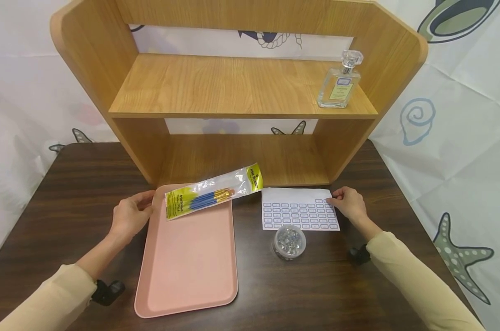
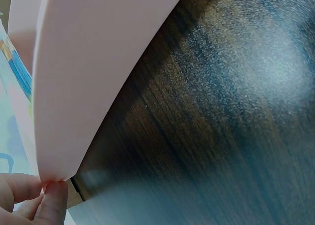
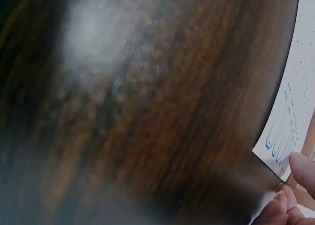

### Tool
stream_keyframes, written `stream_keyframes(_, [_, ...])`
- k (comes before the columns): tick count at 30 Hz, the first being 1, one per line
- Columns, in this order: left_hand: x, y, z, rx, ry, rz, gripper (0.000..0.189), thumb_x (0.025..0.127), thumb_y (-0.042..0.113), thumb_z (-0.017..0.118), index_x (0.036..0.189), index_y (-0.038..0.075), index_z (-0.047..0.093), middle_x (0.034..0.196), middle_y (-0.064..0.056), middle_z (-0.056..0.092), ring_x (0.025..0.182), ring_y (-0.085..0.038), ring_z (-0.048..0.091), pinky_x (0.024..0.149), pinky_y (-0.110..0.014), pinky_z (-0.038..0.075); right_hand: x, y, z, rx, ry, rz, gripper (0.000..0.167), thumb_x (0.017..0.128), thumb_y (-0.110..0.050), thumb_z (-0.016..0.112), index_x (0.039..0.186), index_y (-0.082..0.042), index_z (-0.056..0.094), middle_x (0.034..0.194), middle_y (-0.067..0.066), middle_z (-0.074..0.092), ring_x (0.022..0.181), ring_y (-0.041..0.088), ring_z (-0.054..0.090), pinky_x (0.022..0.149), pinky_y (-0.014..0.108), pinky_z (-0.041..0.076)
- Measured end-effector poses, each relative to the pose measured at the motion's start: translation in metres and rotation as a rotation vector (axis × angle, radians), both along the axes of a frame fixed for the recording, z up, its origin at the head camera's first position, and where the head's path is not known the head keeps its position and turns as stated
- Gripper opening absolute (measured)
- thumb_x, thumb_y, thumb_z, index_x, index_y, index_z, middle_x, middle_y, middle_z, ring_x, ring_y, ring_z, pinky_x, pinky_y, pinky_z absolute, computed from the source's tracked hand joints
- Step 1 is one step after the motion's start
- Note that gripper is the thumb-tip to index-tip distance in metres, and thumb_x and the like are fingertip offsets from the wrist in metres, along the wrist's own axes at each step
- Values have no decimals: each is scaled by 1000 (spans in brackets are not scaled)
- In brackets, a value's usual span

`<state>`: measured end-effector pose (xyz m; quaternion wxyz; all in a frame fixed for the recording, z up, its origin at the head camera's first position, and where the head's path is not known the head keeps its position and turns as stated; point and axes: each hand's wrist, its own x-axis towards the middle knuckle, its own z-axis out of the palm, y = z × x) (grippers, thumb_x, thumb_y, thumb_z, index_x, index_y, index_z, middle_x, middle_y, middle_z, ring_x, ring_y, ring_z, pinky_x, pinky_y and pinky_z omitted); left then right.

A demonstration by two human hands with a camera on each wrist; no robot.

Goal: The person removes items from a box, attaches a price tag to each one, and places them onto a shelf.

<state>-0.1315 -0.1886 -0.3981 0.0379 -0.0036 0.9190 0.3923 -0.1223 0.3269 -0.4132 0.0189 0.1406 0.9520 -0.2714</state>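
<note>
My left hand [image 1: 127, 216] pinches the far left corner of a pink tray [image 1: 192, 257]; in the left wrist view its thumb and fingers meet at the rim. A clear packet of blue-handled paintbrushes [image 1: 214, 192] lies slantwise across the tray's far end, one end past the rim. To the right is a white sheet of blue-bordered stickers [image 1: 299, 209]. My right hand [image 1: 351, 204] pinches its right edge, thumb on top in the right wrist view. Just in front of the sheet stands a round clear tub [image 1: 289, 242] holding small shiny pieces.
A two-tier wooden shelf [image 1: 233, 87] stands at the back of the dark wood table [image 1: 274, 299]. On its upper board, at the right, sits a glass perfume bottle [image 1: 339, 85] bearing a blue-bordered sticker. A patterned white cloth [image 1: 452, 151] hangs behind and beside the table.
</note>
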Motion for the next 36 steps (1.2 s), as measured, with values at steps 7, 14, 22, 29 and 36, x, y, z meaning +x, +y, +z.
stream_keyframes(7, [0,0,0,-5,28,2,42,88,0,53,128,-9,50,119,-28,59,108,-42,58,76,-39,55,-2,-2,-2,20,-25,-42,28,86,-21,68,100,2,62,81,10,60,71,21,52,56,28,34])
stream_keyframes(14, [1,0,0,-4,32,9,42,88,1,53,129,-9,50,118,-28,59,109,-42,58,78,-43,54,-1,-4,-3,5,20,-57,19,88,-14,63,97,1,62,82,12,62,71,23,54,57,31,35])
stream_keyframes(22, [1,0,0,4,10,4,42,90,4,53,130,-8,49,120,-28,59,110,-42,57,82,-46,52,0,-5,-5,-27,106,-51,13,88,-9,61,93,2,62,79,14,61,71,25,52,60,31,35])
stream_keyframes(29, [1,0,0,2,6,12,43,90,5,54,131,-7,49,121,-27,59,111,-42,57,85,-48,50,1,-4,-4,-63,169,-36,11,88,-7,60,94,3,62,82,15,59,74,26,52,61,29,37])
stream_keyframes(36, [1,2,7,0,119,49,40,89,7,60,126,-6,54,119,-24,61,105,-38,61,69,-13,50,4,-4,0,-148,179,-36,16,90,-4,58,101,6,62,85,17,60,73,22,54,57,21,44])
